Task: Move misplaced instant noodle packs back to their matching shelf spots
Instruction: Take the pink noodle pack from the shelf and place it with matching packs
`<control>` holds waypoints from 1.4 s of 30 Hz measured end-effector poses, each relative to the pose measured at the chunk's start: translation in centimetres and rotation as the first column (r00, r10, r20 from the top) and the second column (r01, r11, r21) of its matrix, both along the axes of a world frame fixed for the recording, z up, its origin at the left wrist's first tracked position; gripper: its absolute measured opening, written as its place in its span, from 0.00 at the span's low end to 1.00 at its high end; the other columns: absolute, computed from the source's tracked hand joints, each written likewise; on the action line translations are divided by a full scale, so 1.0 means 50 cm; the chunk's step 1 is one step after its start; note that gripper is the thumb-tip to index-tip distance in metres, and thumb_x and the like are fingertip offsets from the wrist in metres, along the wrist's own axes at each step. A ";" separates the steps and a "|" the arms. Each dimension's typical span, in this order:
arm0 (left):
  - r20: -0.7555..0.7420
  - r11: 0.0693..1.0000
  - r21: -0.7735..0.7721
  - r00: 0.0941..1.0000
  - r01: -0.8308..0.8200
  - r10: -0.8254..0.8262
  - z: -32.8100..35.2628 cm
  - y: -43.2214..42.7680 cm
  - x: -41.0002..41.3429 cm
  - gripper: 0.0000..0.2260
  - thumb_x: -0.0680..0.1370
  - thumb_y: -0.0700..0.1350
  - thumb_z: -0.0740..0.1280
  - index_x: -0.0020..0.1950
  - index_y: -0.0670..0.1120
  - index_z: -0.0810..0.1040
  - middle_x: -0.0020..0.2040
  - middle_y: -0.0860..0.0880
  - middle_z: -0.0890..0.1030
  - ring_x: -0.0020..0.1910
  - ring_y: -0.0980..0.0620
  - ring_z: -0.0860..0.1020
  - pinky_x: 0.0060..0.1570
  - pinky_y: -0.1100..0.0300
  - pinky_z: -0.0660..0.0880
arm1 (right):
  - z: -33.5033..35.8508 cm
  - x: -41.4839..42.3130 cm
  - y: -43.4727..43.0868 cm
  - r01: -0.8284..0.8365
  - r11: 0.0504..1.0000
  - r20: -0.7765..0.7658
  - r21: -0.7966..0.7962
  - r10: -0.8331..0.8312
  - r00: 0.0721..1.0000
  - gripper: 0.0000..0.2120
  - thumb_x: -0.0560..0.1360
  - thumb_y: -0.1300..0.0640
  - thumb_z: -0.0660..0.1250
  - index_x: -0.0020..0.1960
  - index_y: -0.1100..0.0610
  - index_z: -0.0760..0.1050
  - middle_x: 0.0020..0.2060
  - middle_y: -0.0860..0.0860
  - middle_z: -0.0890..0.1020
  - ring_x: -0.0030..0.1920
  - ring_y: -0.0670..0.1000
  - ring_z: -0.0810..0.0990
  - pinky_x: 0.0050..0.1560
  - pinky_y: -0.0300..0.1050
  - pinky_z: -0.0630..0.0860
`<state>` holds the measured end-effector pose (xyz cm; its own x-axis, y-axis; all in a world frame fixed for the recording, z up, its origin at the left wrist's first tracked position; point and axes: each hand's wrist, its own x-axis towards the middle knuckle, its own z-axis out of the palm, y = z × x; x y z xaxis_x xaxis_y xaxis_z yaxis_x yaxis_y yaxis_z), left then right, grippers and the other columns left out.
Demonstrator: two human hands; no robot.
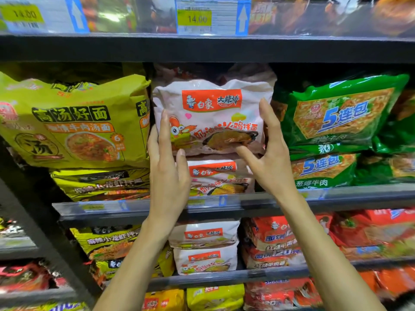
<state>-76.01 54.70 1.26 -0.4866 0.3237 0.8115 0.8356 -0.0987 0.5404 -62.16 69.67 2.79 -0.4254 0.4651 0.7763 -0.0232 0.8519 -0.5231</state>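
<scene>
A white-pink instant noodle multipack (pixel 211 117) with an orange label lies on top of an identical pack (pixel 215 178) on the middle shelf (pixel 359 195). My left hand (pixel 167 176) touches the top pack's left side with straight fingers, its thumb at the pack's lower edge. On the pack's right side, my right hand (pixel 271 158) lies with fingers stretched upward. Its thumb reaches across the pack's lower front. The pack sits between my two palms.
Yellow multipacks (pixel 74 122) fill the spot to the left and green five-packs (pixel 341 113) the spot to the right. The upper shelf board (pixel 202 48) hangs close above, with a 14.00 price tag (pixel 197 19). More white packs (pixel 204 239) and red packs (pixel 276 239) sit one shelf down.
</scene>
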 end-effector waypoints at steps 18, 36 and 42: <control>0.069 0.995 -0.074 0.996 0.068 -0.063 0.008 -0.033 0.009 0.35 0.82 0.34 0.63 0.84 0.50 0.51 0.83 0.44 0.54 0.83 0.50 0.51 0.68 0.82 0.49 | 0.013 0.028 -0.032 0.098 0.995 0.150 0.033 -0.102 0.983 0.42 0.77 0.61 0.70 0.82 0.46 0.48 0.74 0.37 0.60 0.63 0.20 0.57 0.61 0.29 0.66; 0.216 0.934 -0.299 0.967 0.195 -0.133 0.026 -0.121 0.044 0.36 0.82 0.39 0.64 0.83 0.60 0.50 0.84 0.50 0.49 0.79 0.61 0.51 0.49 0.89 0.56 | 0.072 0.129 -0.132 0.185 0.968 0.563 0.167 -0.248 0.788 0.39 0.80 0.47 0.66 0.82 0.45 0.47 0.77 0.52 0.62 0.72 0.54 0.70 0.62 0.55 0.75; 0.121 0.872 -0.469 0.988 0.141 -0.094 0.021 -0.156 0.029 0.32 0.82 0.45 0.66 0.83 0.51 0.55 0.83 0.48 0.54 0.82 0.51 0.55 0.75 0.54 0.59 | 0.061 0.166 -0.175 0.200 0.967 0.643 0.156 -0.253 0.723 0.33 0.79 0.46 0.67 0.80 0.49 0.58 0.77 0.51 0.62 0.74 0.55 0.68 0.69 0.56 0.70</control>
